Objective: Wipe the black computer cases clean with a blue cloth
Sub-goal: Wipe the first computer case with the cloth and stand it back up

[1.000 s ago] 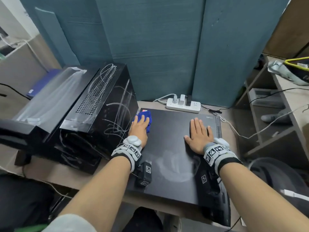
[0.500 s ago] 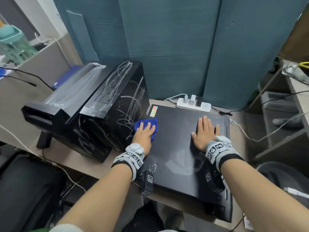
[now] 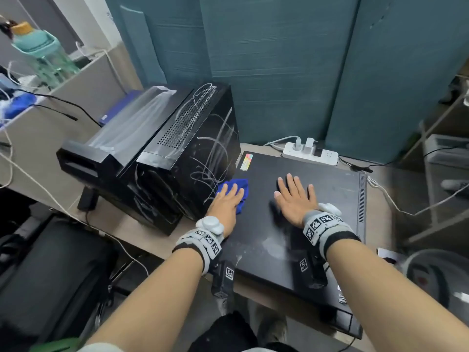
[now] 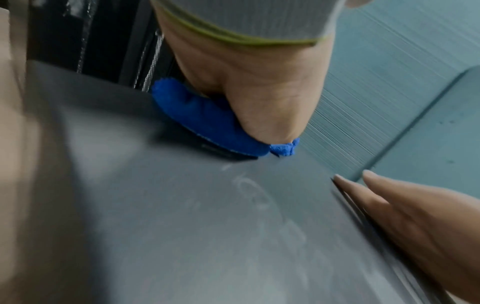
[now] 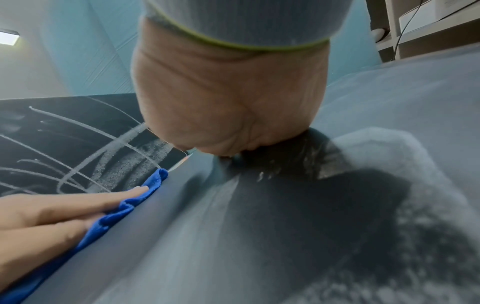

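Pressing fluffy blue cloth [image 3: 234,188] flat under left hand [image 3: 224,204], right hand [image 3: 295,199] grip spread on dusty case [image 3: 330,199].

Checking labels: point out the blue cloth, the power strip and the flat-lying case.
blue cloth [image 3: 237,185], head view, exposed far edge.
power strip [image 3: 327,156], head view, bare right end.
flat-lying case [image 3: 335,189], head view, bare top panel.

No text reads clearly: the colored sticker [image 3: 246,161] on the flat black case [image 3: 291,224] and the wristband markers [image 3: 320,223] stay illegible
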`<state>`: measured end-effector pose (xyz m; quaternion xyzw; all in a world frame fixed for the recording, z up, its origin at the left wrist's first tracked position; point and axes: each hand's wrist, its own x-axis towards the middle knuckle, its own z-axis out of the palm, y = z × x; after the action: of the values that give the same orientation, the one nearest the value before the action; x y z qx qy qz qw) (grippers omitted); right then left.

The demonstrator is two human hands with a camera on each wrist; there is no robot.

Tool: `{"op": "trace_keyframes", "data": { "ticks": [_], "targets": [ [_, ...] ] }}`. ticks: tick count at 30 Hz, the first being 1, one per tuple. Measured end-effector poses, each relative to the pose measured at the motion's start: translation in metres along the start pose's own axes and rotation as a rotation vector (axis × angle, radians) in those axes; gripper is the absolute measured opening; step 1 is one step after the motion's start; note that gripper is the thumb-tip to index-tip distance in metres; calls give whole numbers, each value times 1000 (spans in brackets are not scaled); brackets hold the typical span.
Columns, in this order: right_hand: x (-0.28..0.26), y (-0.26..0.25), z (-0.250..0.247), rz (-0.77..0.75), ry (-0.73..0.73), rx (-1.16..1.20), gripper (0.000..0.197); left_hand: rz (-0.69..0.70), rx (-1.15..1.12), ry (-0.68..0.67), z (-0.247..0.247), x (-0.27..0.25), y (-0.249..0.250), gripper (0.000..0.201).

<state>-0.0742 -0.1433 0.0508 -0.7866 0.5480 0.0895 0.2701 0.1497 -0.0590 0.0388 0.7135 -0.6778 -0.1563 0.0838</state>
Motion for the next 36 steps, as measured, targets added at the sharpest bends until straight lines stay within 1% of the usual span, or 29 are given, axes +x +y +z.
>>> {"op": "trace_keyframes", "data": {
  "ticks": [2, 4, 6, 9, 11, 13, 16, 18, 19, 20, 21, 22, 25, 26, 27, 28, 29, 32, 33, 35, 36],
  "targets": [
    [0, 0, -1, 1, -5, 8, 61, -26, -32, 7, -5, 10, 2, 64],
    [1, -1, 0, 4, -12, 9, 61, -6, -56, 34, -5, 8, 5, 62],
    [2, -2, 1, 15, -12, 4, 62, 89, -48, 31, 0, -10, 9, 62],
    [3, -6, 3, 32, 0, -30, 64, 284, -39, -38, 7, -47, 20, 65],
    [2, -7, 6, 36, 16, -47, 64, 345, -25, -61, 9, -50, 15, 64],
    [2, -6, 4, 27, 25, -41, 63, 317, -14, -47, 8, -38, 11, 63],
    [-7, -3, 1, 2, 0, 17, 60, 173, -31, -11, 8, -22, 13, 62],
    [-17, -3, -1, -2, -19, 69, 58, 103, -33, 38, 10, -18, 19, 61],
    [-20, -4, -3, -4, -22, 100, 57, 77, -30, 51, 11, -18, 22, 61],
    [-26, -5, -4, 7, -17, 118, 56, 83, -31, 35, 13, -19, 29, 61],
    [-30, -6, -6, 12, -9, 120, 55, 119, -27, 2, 18, -23, 39, 61],
    [-34, -8, -7, 11, 2, 117, 53, 198, -5, -37, 24, -31, 51, 62],
    [-48, -17, -7, 22, 38, 124, 49, 593, 138, -186, 44, -68, 82, 68],
    [-53, -19, -4, 37, 49, 140, 48, 664, 166, -222, 50, -77, 83, 70],
    [-58, -19, -2, 54, 58, 159, 47, 703, 211, -204, 51, -76, 81, 70],
    [-64, -19, 2, 84, 70, 184, 47, 689, 244, -157, 44, -75, 74, 69],
    [-73, -20, 7, 117, 87, 201, 48, 626, 270, -113, 32, -74, 60, 70],
    [-105, -12, 25, 245, 145, 309, 52, 293, 188, -122, 5, -63, 3, 69],
    [-116, -9, 31, 270, 172, 305, 52, 210, 146, -116, -2, -63, -10, 68],
    [-126, -7, 42, 285, 235, 252, 50, 118, 80, -77, -7, -63, -18, 67],
    [-131, -8, 50, 296, 258, 253, 50, 96, 79, -58, -5, -68, -12, 68]
  ]
}}
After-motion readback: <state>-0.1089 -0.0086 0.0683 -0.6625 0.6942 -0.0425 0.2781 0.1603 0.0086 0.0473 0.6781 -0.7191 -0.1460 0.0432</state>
